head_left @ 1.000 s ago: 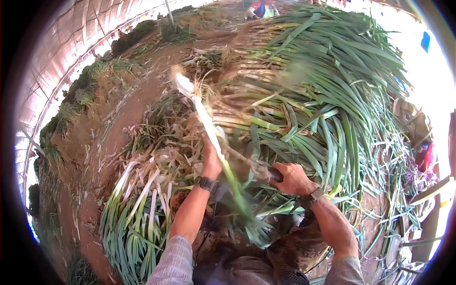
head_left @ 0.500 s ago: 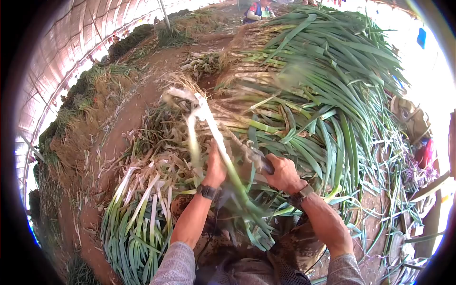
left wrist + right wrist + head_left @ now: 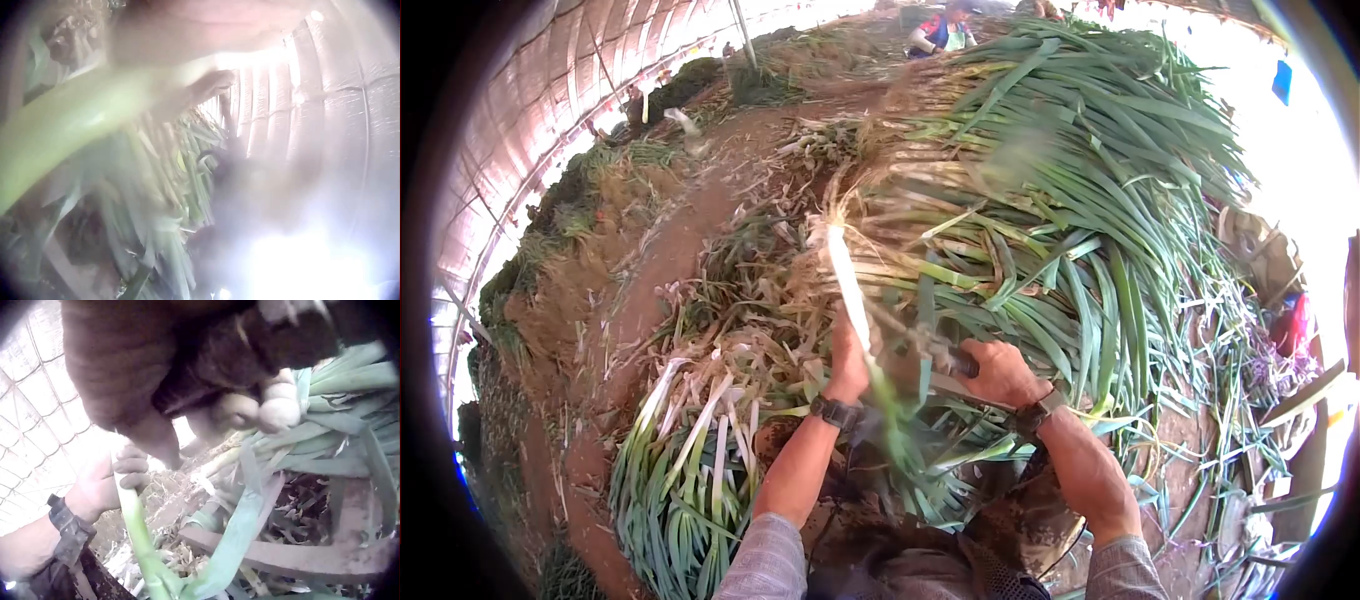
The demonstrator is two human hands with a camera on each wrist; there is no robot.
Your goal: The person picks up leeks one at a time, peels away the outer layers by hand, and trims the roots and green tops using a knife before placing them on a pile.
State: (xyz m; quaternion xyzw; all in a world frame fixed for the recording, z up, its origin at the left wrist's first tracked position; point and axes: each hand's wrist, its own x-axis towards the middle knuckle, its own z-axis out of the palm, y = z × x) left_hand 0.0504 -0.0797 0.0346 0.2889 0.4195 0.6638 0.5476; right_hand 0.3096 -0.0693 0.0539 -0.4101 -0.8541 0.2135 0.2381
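My left hand (image 3: 849,362) grips a long green onion (image 3: 849,283) by its white stalk, roots upward and green leaves hanging below. In the left wrist view the pale stalk (image 3: 75,112) is blurred, passing under the hand. My right hand (image 3: 1003,373) holds the dark handle (image 3: 964,361) of a tool whose thin rod-like front (image 3: 897,328) points at the stalk. Seen from the right wrist, the fingers (image 3: 281,409) wrap round this dark, cylindrical tool (image 3: 219,359); I cannot tell its exact kind. The left hand (image 3: 103,484) and stalk are below it.
A large heap of green onions (image 3: 1090,180) lies ahead and right, roots facing left. White-stemmed onions (image 3: 690,470) are bunched at lower left. Stripped skins (image 3: 750,270) litter the ground. A dusty bar (image 3: 300,559) crosses below. Another person (image 3: 943,35) is at the back.
Loose white skin at the onion's root end has come away; pale scraps now show in the air at upper left. The onion stands slightly more upright. Both hands keep their holds, almost in place.
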